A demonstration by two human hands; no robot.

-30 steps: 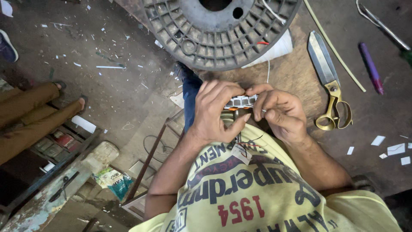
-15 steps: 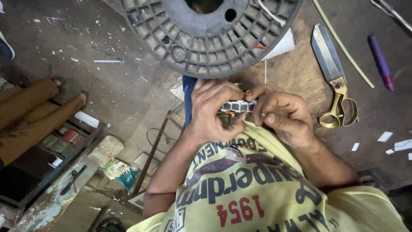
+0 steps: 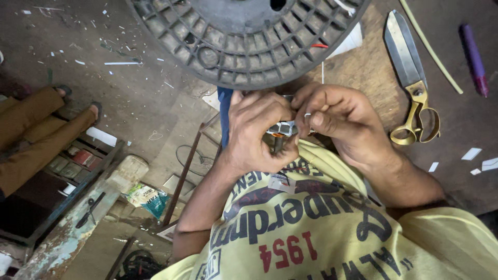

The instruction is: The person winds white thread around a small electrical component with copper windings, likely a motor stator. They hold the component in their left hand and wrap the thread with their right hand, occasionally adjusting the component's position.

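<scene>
Two hands: left hand (image 3: pixel 259 137) and right hand (image 3: pixel 340 122) meet just past the yellow shirt (image 3: pixel 321 228), near the workbench's (image 3: pixel 461 129) edge.
Small metal part (image 3: pixel 282 128): one, pinched between both hands; left curls around it, right grips its end with fingertips.
Spool (image 3: pixel 244 36): one grey ribbed reel, just beyond the hands.
Scissors (image 3: pixel 412 78): one brass-handled pair, right of the hands.
Purple pen (image 3: pixel 473 57): one, far right corner.

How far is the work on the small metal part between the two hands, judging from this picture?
Done: cannot tell; the hands cover most of the part. In hand: the left hand and right hand both pinch the small silvery metal part close to the chest, below the large grey plastic spool. Left: the brass-handled scissors lie untouched on the brown bench.
</scene>
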